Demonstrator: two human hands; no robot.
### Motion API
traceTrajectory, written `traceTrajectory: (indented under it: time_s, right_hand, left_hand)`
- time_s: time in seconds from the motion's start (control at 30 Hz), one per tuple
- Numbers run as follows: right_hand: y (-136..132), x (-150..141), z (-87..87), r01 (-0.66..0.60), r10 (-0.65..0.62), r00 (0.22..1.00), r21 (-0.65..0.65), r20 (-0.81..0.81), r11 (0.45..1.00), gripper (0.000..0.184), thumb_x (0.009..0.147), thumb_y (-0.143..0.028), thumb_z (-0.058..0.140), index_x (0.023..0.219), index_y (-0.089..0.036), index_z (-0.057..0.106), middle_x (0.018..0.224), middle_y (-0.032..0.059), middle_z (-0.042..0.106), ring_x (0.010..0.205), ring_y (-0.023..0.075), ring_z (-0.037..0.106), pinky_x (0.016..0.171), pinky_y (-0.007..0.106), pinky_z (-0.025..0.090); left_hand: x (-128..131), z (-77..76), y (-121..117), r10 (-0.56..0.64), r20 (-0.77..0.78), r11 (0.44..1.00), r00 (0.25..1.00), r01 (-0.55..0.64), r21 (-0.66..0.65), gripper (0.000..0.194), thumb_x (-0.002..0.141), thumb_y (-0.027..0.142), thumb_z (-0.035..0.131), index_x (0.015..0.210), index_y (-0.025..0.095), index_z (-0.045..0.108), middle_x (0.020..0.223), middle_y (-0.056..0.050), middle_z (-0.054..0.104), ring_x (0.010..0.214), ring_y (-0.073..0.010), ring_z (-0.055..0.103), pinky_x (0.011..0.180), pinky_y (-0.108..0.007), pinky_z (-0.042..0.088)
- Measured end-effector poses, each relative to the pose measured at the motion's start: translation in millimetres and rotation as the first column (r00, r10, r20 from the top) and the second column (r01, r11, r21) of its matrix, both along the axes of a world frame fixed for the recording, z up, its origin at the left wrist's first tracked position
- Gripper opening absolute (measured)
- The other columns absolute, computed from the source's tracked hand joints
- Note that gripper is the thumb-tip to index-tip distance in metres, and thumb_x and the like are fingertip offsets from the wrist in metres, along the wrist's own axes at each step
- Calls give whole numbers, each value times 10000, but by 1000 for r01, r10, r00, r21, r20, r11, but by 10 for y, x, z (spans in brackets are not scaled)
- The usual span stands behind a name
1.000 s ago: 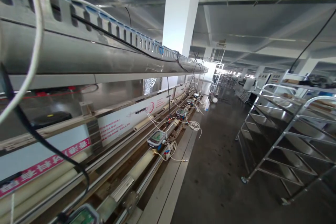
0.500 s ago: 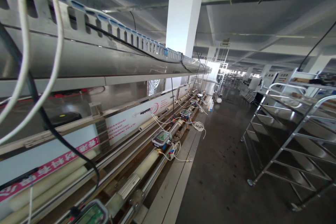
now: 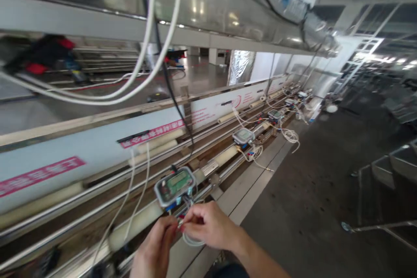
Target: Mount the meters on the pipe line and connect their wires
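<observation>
My left hand (image 3: 155,243) and my right hand (image 3: 211,225) meet at the bottom centre, fingers pinched from both sides on a small hose fitting (image 3: 180,223) with red on it. Fingers cover most of it, so its exact shape is hidden. Just beyond stands a grey-framed meter box (image 3: 175,186) with a clear cover and a green circuit board inside. A loop of thin white tubing (image 3: 193,241) hangs below my right hand. Behind my left hand lies a cream-coloured roller (image 3: 137,225).
Further along the line sit another meter box (image 3: 243,136) and coiled white tubing (image 3: 289,135). A large metal duct (image 3: 224,19) crosses above, with white cables (image 3: 163,52) looping down. A metal rack (image 3: 384,227) stands on the floor at right.
The view has swung left and down towards the near meter box. Both my hands have come into view, pinching the small fitting; neither showed before.
</observation>
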State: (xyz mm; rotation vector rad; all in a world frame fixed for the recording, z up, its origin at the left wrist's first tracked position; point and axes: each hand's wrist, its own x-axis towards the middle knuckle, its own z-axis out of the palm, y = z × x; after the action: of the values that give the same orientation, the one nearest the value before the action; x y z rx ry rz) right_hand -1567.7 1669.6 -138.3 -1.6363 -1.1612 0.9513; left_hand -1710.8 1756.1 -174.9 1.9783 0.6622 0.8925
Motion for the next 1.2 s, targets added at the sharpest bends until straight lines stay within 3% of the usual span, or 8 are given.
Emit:
traceTrajectory:
  time_s: [0.3,0.4,0.53,0.7,0.87,1.03,1.1,1.2]
  right_hand:
    - [-97,178,-33,11,-11,1000,10,26,1000,224,826,-330,542,734,-129,572,576,-38,454,518,58,359,484,194,264]
    - [-104,281,-141,126,-124,992,46,-39,991,273,833,-384,527,730,-133,551,567,-35,436,517,67,365,487,203,280]
    - [-78,360,-184,253,-239,962,105,-129,962,305,822,-428,531,701,-148,515,525,-35,439,490,77,387,464,204,309]
    - [-68,373,-135,286,-264,949,119,-172,951,310,814,-436,544,697,-151,515,518,-32,459,484,78,408,454,198,329]
    - [-104,374,-109,315,-285,937,131,-203,940,291,813,-414,552,695,-151,513,527,-34,464,490,76,416,467,197,336]
    - [-128,314,-122,316,-290,937,120,-198,941,295,822,-419,542,704,-149,513,535,-36,449,490,73,396,469,200,320]
    - [-123,266,-160,297,-278,947,107,-159,949,302,832,-422,527,715,-144,524,552,-28,456,504,74,394,481,205,320]
    - [-104,190,-240,261,-258,965,109,-41,959,295,851,-409,503,731,-142,539,573,-18,477,525,79,402,499,211,316]
  left_hand:
    - [83,133,55,-42,-43,990,998,36,-136,245,922,348,370,797,172,484,651,14,454,577,-110,421,554,-202,361]
    - [197,76,292,90,-31,988,995,-93,-121,192,900,351,420,863,176,490,674,10,481,591,-121,454,564,-217,380]
    - [534,-122,773,224,-59,968,973,-215,132,259,841,259,501,1082,162,491,963,-85,556,863,-203,542,792,-329,442]
    - [905,-312,1266,181,-184,963,966,-136,232,278,751,172,589,1026,160,556,1009,-109,591,1008,-261,516,965,-437,356]
    - [934,-311,1334,95,-229,989,969,-65,134,123,728,232,633,818,173,573,789,-51,614,744,-202,566,716,-320,458]
    - [740,-313,998,31,-200,997,979,-44,-62,190,812,359,545,808,171,522,701,-7,575,585,-137,530,540,-239,433]
    - [657,-319,790,4,-72,946,997,-27,-322,234,798,387,566,829,166,496,734,-9,567,635,-137,545,561,-232,458]
    - [541,-303,470,0,133,748,991,88,-658,312,745,389,648,852,149,482,753,-7,557,665,-120,542,635,-230,474]
